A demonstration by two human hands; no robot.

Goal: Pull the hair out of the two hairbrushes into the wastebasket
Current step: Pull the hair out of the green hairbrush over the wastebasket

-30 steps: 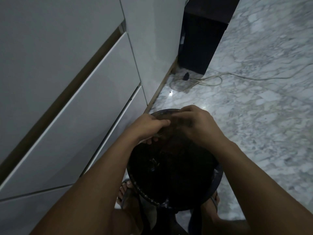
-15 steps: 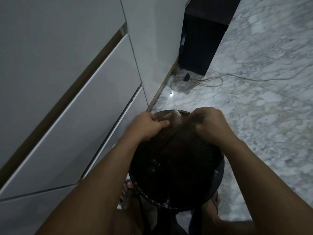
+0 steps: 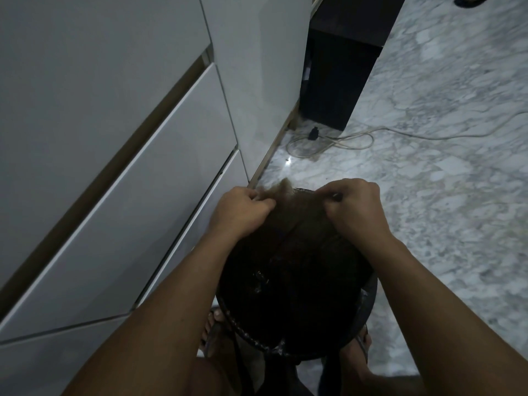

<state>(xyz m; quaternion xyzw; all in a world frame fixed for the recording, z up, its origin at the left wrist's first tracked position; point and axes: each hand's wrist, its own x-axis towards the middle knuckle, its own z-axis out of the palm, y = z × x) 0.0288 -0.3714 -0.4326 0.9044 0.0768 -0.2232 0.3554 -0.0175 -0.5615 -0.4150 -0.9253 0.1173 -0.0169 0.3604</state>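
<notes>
A round black wastebasket (image 3: 370, 292) with a dark liner stands on the floor right under my hands. My left hand (image 3: 243, 214) grips a hairbrush (image 3: 284, 186); only its pale, blurred bristle end shows past my fingers. My right hand (image 3: 358, 208) pinches a dark clump of hair (image 3: 337, 196). A thin brownish web of hair (image 3: 300, 217) stretches between the two hands above the basket's far rim. The second hairbrush is not in view.
White cabinet drawers (image 3: 128, 181) fill the left side. A dark box-like unit (image 3: 337, 81) stands at the back, with a looped cable (image 3: 343, 140) on the marble floor (image 3: 443, 210). My sandalled feet (image 3: 213, 324) flank the basket. A sandal (image 3: 471, 0) lies at the top right.
My hands have drawn apart over the basket: the right hand moved right, pulling hair away, and the left hand with the brush shifted left.
</notes>
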